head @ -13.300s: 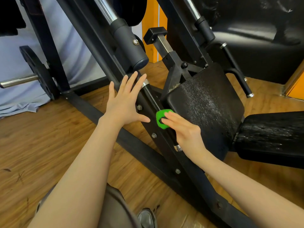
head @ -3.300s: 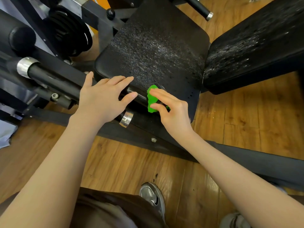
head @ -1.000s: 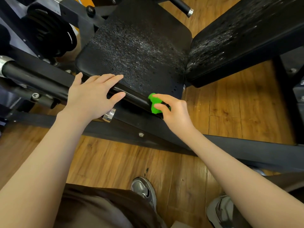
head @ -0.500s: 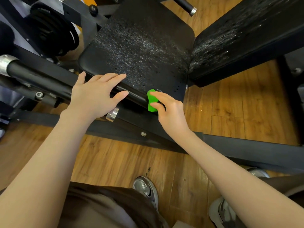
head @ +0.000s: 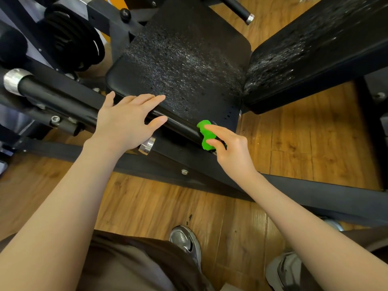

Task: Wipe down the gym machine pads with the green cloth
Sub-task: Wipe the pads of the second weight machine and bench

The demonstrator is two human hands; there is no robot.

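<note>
The gym machine frame (head: 315, 192) runs across the wooden floor (head: 147, 202) from left to right, and it carries two black pads. The nearer, perforated pad (head: 184, 66) tilts away from the viewer, its long near edge slanting from the upper left down to the lower right; the second pad (head: 310, 51) lies just to its right, the two nearly touching at the corner. A black bar with a chrome end (head: 48, 91) sits along the left.

The left hand (head: 123, 122) rests flat on the near edge of the perforated pad, fingers straight and slightly spread, holding nothing. The right hand (head: 228, 148) is at the right end of that same edge, and its thumb and forefinger pinch the green cloth (head: 205, 134), which is bunched small and pressed against the pad's rim.

The cloth lies on the far-left side of the right fingers, so the unwiped run of the edge stretches leftward toward the left hand, and the broad textured face rises beyond it. The right hand is plainly the nearer one for the work; the next stroke probably follows the edge's long axis or climbs onto the face.
</note>
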